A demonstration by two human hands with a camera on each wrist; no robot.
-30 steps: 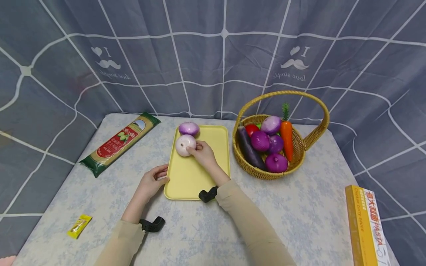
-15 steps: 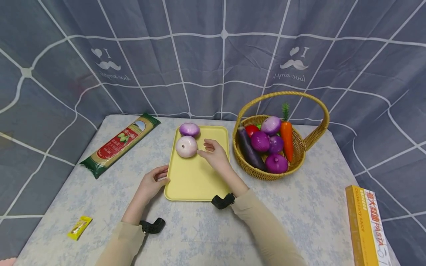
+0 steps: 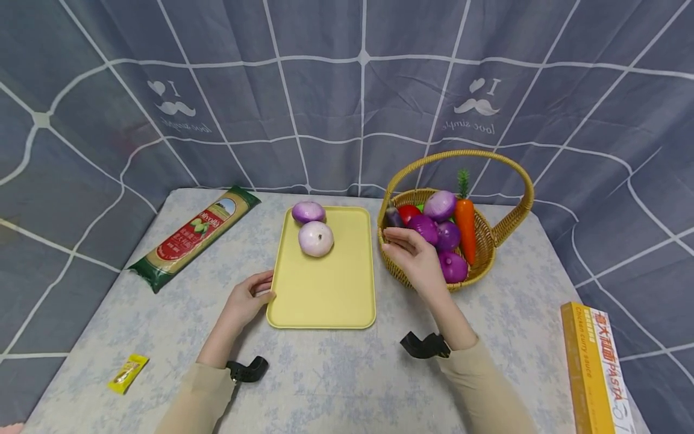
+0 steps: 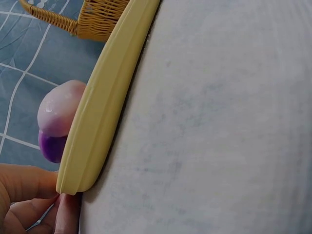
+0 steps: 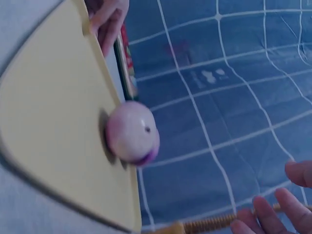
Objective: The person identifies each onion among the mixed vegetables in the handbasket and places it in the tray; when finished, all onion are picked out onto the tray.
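Note:
A yellow tray (image 3: 336,289) lies at the table's middle with a pale onion (image 3: 316,239) and a purple onion (image 3: 308,212) at its far end. My left hand (image 3: 262,292) grips the tray's near left edge; in the left wrist view its fingers (image 4: 29,195) pinch the corner of the tray (image 4: 105,102). My right hand (image 3: 403,244) hovers open and empty over the front left rim of a wicker basket (image 3: 488,241). The basket holds several purple onions, a carrot (image 3: 466,226), a tomato and an eggplant. The right wrist view shows the pale onion (image 5: 132,131) and my right fingertips (image 5: 273,214).
A spaghetti pack (image 3: 197,232) lies at the far left. A small yellow sachet (image 3: 128,369) sits near the front left. A yellow pasta box (image 3: 593,367) lies at the right front edge. Grey checked fabric hangs behind the table.
My right hand let go of the pale onion and moved right, from the tray to the basket's rim. The pale onion shifted slightly right. My left hand stayed on the tray edge.

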